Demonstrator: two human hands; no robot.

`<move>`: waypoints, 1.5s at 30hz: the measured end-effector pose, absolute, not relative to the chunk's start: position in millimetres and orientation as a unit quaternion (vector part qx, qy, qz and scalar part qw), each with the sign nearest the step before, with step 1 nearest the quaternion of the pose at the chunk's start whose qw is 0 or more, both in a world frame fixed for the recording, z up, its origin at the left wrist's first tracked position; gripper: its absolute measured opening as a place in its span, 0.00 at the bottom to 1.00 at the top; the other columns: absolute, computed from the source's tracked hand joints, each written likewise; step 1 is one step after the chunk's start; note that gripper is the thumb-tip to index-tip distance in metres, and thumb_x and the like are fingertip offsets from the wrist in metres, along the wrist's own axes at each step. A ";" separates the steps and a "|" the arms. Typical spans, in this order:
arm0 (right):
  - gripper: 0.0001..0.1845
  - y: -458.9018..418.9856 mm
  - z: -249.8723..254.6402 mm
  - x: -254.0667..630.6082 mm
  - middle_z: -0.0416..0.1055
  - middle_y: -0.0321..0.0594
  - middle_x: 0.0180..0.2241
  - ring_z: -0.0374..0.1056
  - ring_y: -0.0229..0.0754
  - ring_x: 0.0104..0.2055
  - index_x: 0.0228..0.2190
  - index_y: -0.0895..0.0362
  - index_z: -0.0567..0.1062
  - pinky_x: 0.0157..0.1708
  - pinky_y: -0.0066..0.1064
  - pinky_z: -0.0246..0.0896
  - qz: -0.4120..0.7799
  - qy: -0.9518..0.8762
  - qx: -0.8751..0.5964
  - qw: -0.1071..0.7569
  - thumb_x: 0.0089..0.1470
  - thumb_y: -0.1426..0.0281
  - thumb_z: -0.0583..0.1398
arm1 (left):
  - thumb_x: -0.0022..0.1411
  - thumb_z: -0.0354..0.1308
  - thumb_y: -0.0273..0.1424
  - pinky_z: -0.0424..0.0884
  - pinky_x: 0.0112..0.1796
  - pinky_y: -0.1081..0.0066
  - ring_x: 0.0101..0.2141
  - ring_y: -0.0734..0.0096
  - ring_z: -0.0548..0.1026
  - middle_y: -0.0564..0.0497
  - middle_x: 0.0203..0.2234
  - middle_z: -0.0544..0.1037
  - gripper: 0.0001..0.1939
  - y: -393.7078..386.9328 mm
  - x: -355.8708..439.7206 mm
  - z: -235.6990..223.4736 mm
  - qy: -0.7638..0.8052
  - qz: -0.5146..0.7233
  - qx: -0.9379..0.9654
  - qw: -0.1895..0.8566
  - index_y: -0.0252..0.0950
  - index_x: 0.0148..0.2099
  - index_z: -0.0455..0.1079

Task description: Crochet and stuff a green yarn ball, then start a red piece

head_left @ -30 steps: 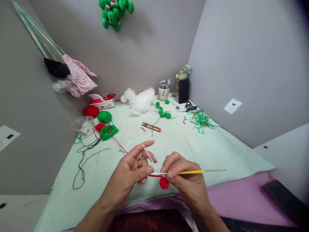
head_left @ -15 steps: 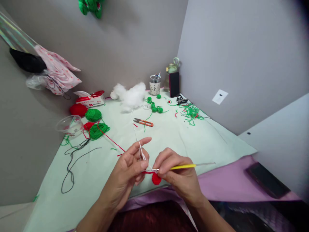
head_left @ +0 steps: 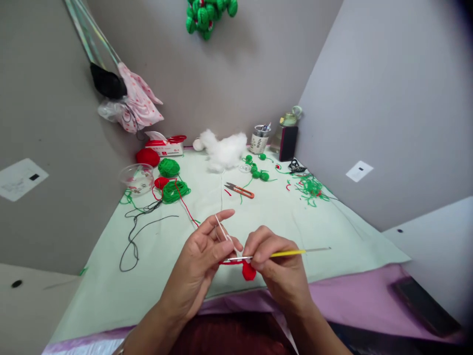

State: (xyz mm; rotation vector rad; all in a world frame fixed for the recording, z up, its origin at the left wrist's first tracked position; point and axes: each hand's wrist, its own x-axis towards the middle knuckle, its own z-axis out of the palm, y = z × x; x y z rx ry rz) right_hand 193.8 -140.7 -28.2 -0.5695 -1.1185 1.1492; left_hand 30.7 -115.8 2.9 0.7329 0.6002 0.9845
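Note:
A crochet hook (head_left: 288, 253) with a yellow grip lies in my right hand (head_left: 279, 256), its metal end pointing left at the stitches. My left hand (head_left: 207, 254) pinches the left end of a small red crochet piece (head_left: 249, 271) between thumb and fingers. White yarn (head_left: 221, 228) runs over its raised index finger and down to the hook. Part of the red piece hangs below my right fingertips. The exact stitch at the hook tip is too small to make out.
Thread snips (head_left: 240, 190) lie ahead of my hands. White stuffing (head_left: 226, 150) sits at the back, small green balls (head_left: 254, 172) beside it. Green yarn (head_left: 176, 191) and a clear plastic bowl (head_left: 137, 180) are left; green scraps (head_left: 311, 188) lie right, a dark phone (head_left: 424, 305) lower right.
The view has shifted, so the table things appear farther right. Both hands keep their hold on the hook and the red piece; the white yarn between them has changed its slant.

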 end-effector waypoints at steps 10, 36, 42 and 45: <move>0.05 -135.6 -21.5 196.9 0.77 0.36 0.27 0.69 0.35 0.25 0.28 0.49 0.85 0.22 0.25 0.66 0.543 -0.436 -0.255 0.671 0.49 0.70 0.75 | 0.60 0.72 0.28 0.69 0.43 0.74 0.35 0.77 0.74 0.57 0.31 0.77 0.30 -102.2 11.0 -11.7 0.272 0.418 0.498 0.709 0.50 0.63 0.73; 0.04 -129.4 -30.7 211.2 0.77 0.36 0.29 0.69 0.35 0.27 0.30 0.50 0.85 0.24 0.24 0.65 0.511 -0.477 -0.286 0.655 0.52 0.71 0.73 | 0.70 0.62 0.34 0.63 0.32 0.74 0.28 0.77 0.65 0.59 0.27 0.68 0.26 -99.1 20.4 -16.7 0.275 0.388 0.532 0.700 0.45 0.67 0.67; 0.05 -127.5 -32.6 203.2 0.76 0.36 0.29 0.71 0.36 0.30 0.30 0.50 0.85 0.28 0.26 0.67 0.495 -0.460 -0.303 0.672 0.52 0.72 0.73 | 0.62 0.68 0.29 0.70 0.43 0.76 0.36 0.74 0.74 0.58 0.22 0.65 0.24 -112.0 37.9 -17.3 0.244 0.495 0.328 0.767 0.37 0.60 0.75; 0.07 -128.5 -37.0 199.4 0.77 0.37 0.32 0.72 0.38 0.34 0.33 0.49 0.85 0.32 0.28 0.68 0.457 -0.486 -0.323 0.671 0.56 0.75 0.70 | 0.61 0.67 0.25 0.72 0.37 0.79 0.33 0.78 0.73 0.57 0.27 0.67 0.21 -115.4 46.3 -17.8 0.255 0.518 0.201 0.791 0.34 0.56 0.77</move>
